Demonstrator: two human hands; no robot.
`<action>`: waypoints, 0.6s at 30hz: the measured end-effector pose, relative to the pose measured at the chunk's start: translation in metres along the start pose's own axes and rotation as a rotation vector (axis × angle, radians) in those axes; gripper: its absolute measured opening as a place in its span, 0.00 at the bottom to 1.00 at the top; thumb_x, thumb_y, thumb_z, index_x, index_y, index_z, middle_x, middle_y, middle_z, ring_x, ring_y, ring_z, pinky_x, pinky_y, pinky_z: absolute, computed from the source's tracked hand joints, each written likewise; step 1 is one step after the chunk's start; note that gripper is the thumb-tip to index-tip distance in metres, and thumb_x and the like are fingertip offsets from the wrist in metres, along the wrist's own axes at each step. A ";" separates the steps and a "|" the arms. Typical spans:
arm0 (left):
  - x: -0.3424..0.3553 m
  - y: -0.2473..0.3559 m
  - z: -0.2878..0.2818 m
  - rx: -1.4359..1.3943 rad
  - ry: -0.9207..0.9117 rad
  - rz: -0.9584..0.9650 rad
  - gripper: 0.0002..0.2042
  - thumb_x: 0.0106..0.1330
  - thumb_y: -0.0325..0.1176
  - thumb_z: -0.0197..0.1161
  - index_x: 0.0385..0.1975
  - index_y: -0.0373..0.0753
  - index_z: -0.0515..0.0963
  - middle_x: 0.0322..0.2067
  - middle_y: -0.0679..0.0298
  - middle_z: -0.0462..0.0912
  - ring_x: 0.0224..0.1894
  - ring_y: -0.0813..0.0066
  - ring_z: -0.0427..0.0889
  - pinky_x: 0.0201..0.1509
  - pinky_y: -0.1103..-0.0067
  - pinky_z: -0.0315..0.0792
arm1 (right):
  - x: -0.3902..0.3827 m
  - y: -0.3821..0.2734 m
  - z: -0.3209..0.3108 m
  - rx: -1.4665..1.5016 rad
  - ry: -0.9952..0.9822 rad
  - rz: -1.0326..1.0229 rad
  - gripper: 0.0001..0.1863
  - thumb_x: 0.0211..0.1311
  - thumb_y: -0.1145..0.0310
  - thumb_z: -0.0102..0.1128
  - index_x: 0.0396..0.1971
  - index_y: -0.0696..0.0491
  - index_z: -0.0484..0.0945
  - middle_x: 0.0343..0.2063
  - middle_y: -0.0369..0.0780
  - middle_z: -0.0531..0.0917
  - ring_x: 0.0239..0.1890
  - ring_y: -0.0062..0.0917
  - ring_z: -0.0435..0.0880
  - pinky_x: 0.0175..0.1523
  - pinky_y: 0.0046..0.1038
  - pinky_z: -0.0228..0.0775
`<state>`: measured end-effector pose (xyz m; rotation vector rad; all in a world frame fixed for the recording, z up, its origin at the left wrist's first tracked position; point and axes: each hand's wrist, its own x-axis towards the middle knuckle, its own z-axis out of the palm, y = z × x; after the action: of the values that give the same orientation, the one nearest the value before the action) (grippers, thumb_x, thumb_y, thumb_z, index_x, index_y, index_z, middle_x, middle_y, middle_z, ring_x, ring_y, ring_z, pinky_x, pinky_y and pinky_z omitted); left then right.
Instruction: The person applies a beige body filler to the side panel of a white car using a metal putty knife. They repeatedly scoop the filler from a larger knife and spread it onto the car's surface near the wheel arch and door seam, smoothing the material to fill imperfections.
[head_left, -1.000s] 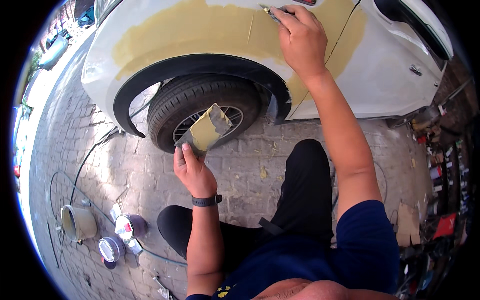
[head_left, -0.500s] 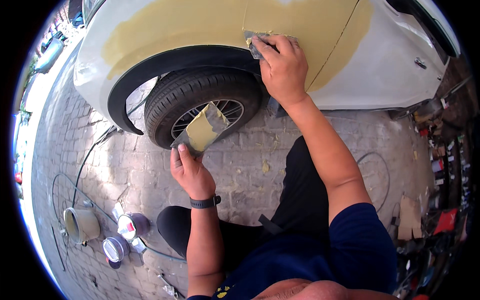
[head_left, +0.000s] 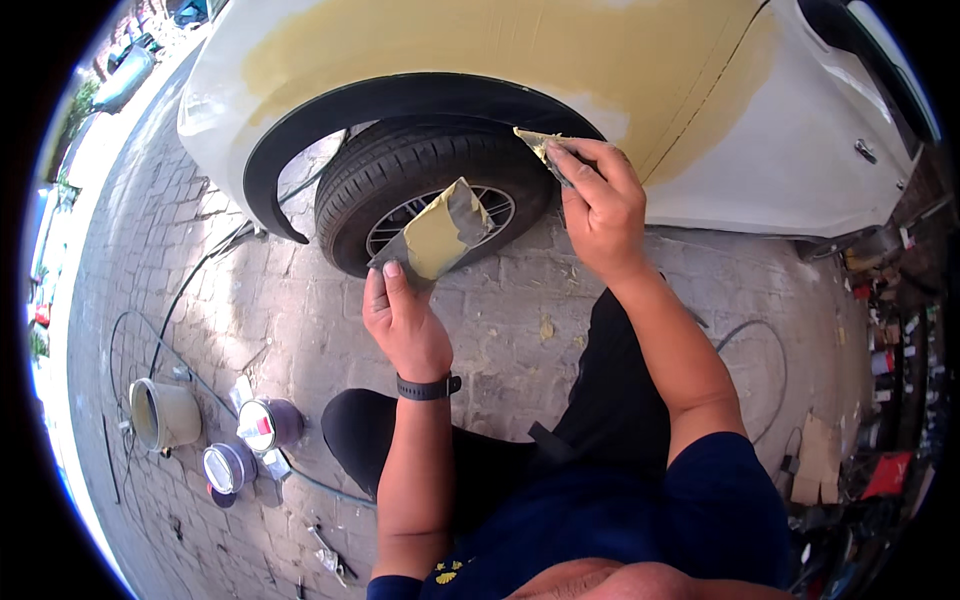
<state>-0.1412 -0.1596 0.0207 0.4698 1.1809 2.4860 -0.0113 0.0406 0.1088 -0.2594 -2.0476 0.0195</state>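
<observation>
My left hand [head_left: 408,322] pinches the lower end of a flat grey palette plate [head_left: 438,235] smeared with yellow body filler, held in front of the car wheel [head_left: 420,195]. Gripped between the thumb and fingers of my right hand [head_left: 606,205] is a filler spreader [head_left: 548,150], with yellow filler along its edge. It is in front of the black wheel-arch trim [head_left: 430,88] and looks apart from the body panel. A broad coat of yellow filler [head_left: 480,45] covers the white car's fender [head_left: 215,100] and runs onto the door [head_left: 800,150].
On the brick paving [head_left: 300,340] at the left stand a beige bucket [head_left: 172,415] and two lidded tins, one larger [head_left: 270,424] and one smaller [head_left: 230,468]. Hoses [head_left: 185,285] trail nearby. Cardboard [head_left: 818,460] and assorted clutter lie at the far right.
My right hand has drawn the spreader down and away from the filler-coated panel. The left hand still holds the plate. The whole view has shifted slightly.
</observation>
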 end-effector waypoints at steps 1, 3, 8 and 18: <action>0.001 -0.003 0.003 -0.029 -0.002 -0.013 0.13 0.86 0.37 0.52 0.53 0.33 0.78 0.50 0.61 0.86 0.50 0.74 0.87 0.55 0.73 0.81 | -0.007 -0.012 -0.005 0.092 -0.038 0.022 0.24 0.51 0.83 0.69 0.51 0.50 0.90 0.46 0.40 0.88 0.46 0.38 0.87 0.54 0.39 0.78; -0.001 -0.005 0.006 -0.041 -0.039 -0.014 0.12 0.86 0.36 0.52 0.52 0.33 0.79 0.49 0.62 0.86 0.50 0.75 0.86 0.55 0.73 0.81 | -0.008 -0.039 -0.006 0.186 -0.136 -0.079 0.27 0.49 0.85 0.68 0.52 0.52 0.89 0.46 0.41 0.88 0.47 0.39 0.87 0.56 0.39 0.78; -0.008 0.004 0.017 0.067 -0.089 0.098 0.14 0.86 0.34 0.53 0.56 0.30 0.79 0.50 0.62 0.85 0.52 0.78 0.82 0.57 0.78 0.78 | -0.010 -0.062 0.010 0.294 -0.222 -0.076 0.29 0.48 0.87 0.63 0.53 0.56 0.89 0.48 0.43 0.87 0.52 0.41 0.86 0.59 0.38 0.78; 0.024 0.015 -0.005 0.076 0.074 0.220 0.12 0.86 0.37 0.54 0.50 0.33 0.79 0.45 0.63 0.86 0.43 0.80 0.84 0.47 0.80 0.80 | 0.032 -0.070 -0.003 0.222 -0.348 -0.108 0.18 0.56 0.80 0.70 0.48 0.52 0.90 0.41 0.38 0.87 0.42 0.36 0.88 0.46 0.36 0.81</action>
<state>-0.1667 -0.1614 0.0328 0.5592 1.3211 2.6712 -0.0356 -0.0222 0.1468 -0.0041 -2.3787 0.2389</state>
